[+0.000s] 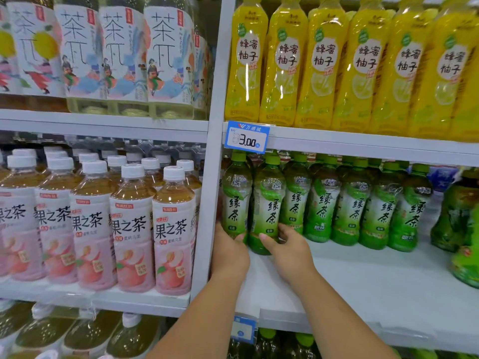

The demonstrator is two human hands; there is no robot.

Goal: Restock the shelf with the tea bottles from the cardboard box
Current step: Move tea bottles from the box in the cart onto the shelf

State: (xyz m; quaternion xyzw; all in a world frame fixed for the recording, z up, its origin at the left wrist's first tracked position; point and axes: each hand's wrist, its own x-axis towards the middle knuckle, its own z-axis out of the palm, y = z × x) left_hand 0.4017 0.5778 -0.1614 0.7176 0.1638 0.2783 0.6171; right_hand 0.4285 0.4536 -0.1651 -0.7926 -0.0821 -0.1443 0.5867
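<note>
- Left hand (229,252) grasps the leftmost green tea bottle (237,200); right hand (290,251) grasps the second green tea bottle (268,208), both standing on the shelf (363,275).
- 9 o'clock: five front "果之茶" peach bottles (133,229).
- 12 o'clock: price tag (246,137), "3.00".
- 1 o'clock: six yellow "蜂蜜柚子" bottles (324,63).
- 3 o'clock: seven-bottle "绿茶" front row (352,211).

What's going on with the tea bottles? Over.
Left hand grips leftmost green tea bottle. Right hand grips second green tea bottle. Both on shelf, nothing blocking.
</note>
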